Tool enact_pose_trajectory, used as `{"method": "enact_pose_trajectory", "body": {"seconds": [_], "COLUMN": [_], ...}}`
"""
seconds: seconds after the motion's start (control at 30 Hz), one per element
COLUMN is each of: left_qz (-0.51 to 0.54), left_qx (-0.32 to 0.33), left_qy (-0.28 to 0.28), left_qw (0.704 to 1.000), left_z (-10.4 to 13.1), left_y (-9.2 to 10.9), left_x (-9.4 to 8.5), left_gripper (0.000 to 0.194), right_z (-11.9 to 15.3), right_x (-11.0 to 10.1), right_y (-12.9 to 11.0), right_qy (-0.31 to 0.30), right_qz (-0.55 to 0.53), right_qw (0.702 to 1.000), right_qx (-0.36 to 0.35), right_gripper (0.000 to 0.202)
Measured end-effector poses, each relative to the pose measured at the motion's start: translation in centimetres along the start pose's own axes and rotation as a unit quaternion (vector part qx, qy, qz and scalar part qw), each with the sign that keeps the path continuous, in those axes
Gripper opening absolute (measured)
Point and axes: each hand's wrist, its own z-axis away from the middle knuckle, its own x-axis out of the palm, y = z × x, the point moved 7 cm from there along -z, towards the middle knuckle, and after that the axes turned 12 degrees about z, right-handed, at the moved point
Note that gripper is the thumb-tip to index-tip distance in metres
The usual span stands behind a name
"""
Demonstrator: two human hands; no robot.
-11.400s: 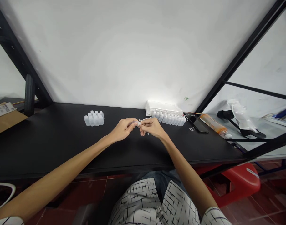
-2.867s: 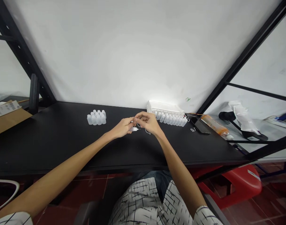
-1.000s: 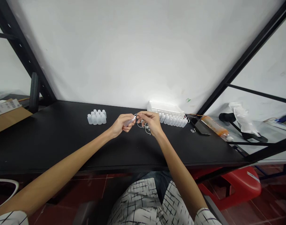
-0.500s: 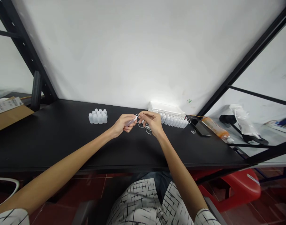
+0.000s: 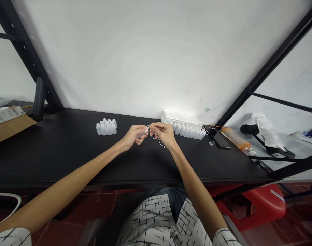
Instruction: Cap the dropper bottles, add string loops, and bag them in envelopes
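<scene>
My left hand [image 5: 133, 136] is closed around a small translucent white plastic bottle [image 5: 142, 134], held tilted with its top toward the right. At the bottle's neck, the fingertips of my right hand [image 5: 165, 133] pinch a thin white loop; its finer detail is too small to make out. Beneath my right hand lie loose thin white loops [image 5: 161, 142], partly hidden by the fingers. A cluster of similar small bottles [image 5: 106, 128] stands upright to the left of my hands. To the right, a row of bottles with loops [image 5: 190, 132] leans along a white box [image 5: 182, 118].
The black tabletop [image 5: 69, 153] meets a white wall behind. A phone [image 5: 221, 140] and an orange-ended clear tube [image 5: 236, 139] lie at the right, near a stray white loop [image 5: 211, 143]. A cardboard box [image 5: 12, 126] sits far left. Black metal posts flank both sides.
My right hand has shifted slightly left, so its fingertips now meet the bottle's top more closely. My left hand keeps its hold almost unmoved.
</scene>
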Motion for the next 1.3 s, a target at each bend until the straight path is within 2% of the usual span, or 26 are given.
{"method": "enact_pose_trajectory", "body": {"seconds": [0.3, 0.43, 0.57, 0.67, 0.73, 0.77, 0.87, 0.93, 1.03, 1.13, 1.2, 1.3], "left_qz": [-0.009, 0.009, -0.033, -0.142, -0.253, -0.330, -0.550, -0.616, -0.642, -0.639, -0.627, -0.610], "left_qx": [-0.002, 0.008, 0.037, 0.044, 0.075, 0.096, 0.120, 0.100, 0.085, 0.110, 0.121, 0.104], "left_qy": [0.018, -0.007, -0.024, 0.029, 0.089, 0.118, 0.166, 0.174, 0.185, 0.217, 0.227, 0.200], "left_qw": [1.000, 1.000, 0.998, 0.988, 0.960, 0.932, 0.810, 0.761, 0.739, 0.730, 0.735, 0.759], "left_z": [0.1, -0.2, -0.2, 0.0, 0.3, 0.4, 0.7, 0.6, 0.5, 1.1, 1.7, 2.5], "left_y": [0.2, 0.3, 1.2, 2.3, 3.6, 4.4, 5.9, 6.2, 6.6, 8.2, 9.5, 10.9], "left_x": [-0.1, 0.8, 1.6, 0.4, -1.0, -1.6, -2.9, -3.7, -4.8, -5.6, -6.3, -7.6], "left_gripper": [0.032, 0.034, 0.049, 0.059, 0.058, 0.054, 0.043, 0.042, 0.039, 0.034, 0.032, 0.030], "right_z": [-0.3, -0.3, -0.7, -1.1, -1.1, -1.1, -0.8, -0.5, -0.4, -0.4, -0.3, -0.4], "right_x": [0.4, 0.0, -2.9, -6.8, -9.5, -10.7, -13.2, -13.8, -13.4, -12.8, -12.6, -12.2], "right_y": [0.3, -0.2, -0.4, 0.4, 1.0, 1.2, 2.0, 2.6, 3.2, 3.7, 3.9, 4.1], "right_qy": [-0.034, -0.048, 0.022, 0.113, 0.167, 0.188, 0.232, 0.248, 0.233, 0.217, 0.212, 0.191], "right_qz": [-0.022, -0.030, -0.033, -0.053, -0.036, -0.011, 0.071, 0.114, 0.208, 0.340, 0.415, 0.482], "right_qw": [0.999, 0.998, 0.999, 0.992, 0.984, 0.981, 0.969, 0.961, 0.949, 0.913, 0.882, 0.852], "right_qx": [0.018, 0.015, 0.015, 0.036, 0.042, 0.041, 0.039, 0.037, 0.040, 0.057, 0.065, 0.075], "right_gripper": [0.029, 0.027, 0.021, 0.018, 0.019, 0.019, 0.021, 0.024, 0.023, 0.021, 0.020, 0.021]}}
